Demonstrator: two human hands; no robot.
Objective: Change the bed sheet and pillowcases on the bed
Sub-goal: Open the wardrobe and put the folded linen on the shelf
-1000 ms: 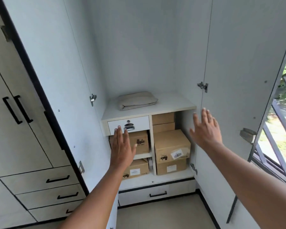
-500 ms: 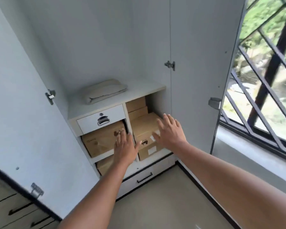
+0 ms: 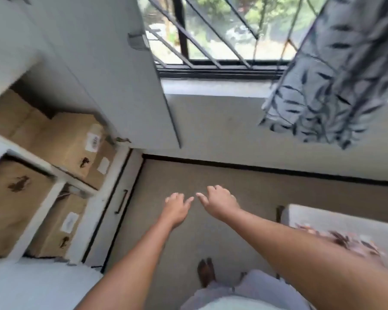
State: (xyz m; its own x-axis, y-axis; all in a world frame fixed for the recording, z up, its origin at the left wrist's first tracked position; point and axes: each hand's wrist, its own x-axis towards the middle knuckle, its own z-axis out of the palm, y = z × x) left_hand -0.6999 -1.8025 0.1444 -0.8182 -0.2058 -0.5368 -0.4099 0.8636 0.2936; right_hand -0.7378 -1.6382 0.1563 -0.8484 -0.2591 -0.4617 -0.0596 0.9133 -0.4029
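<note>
Both arms out in front, forearms bare. L hand [image 3: 177,209] is palm down, back toward the camera, fingers loosely bent, nothing in it. R hand [image 3: 220,201] is just beside it, a bit higher in frame, also palm down, knuckles up, fingers in a loose curl, empty too. One fingertip of each points at the other, v. close but apart. L forearm [image 3: 132,265] comes in from bottom centre, R forearm [image 3: 300,247] from the right edge.

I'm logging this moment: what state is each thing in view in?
Left hand: empty, fingers relaxed.
Right hand: empty, fingers loosely curled.
Wardrobe door: open.
Bottom drawer: shut.
Cardboard boxes: closed, stacked on the wardrobe shelves.
Curtain: hanging at one side of the window.
</note>
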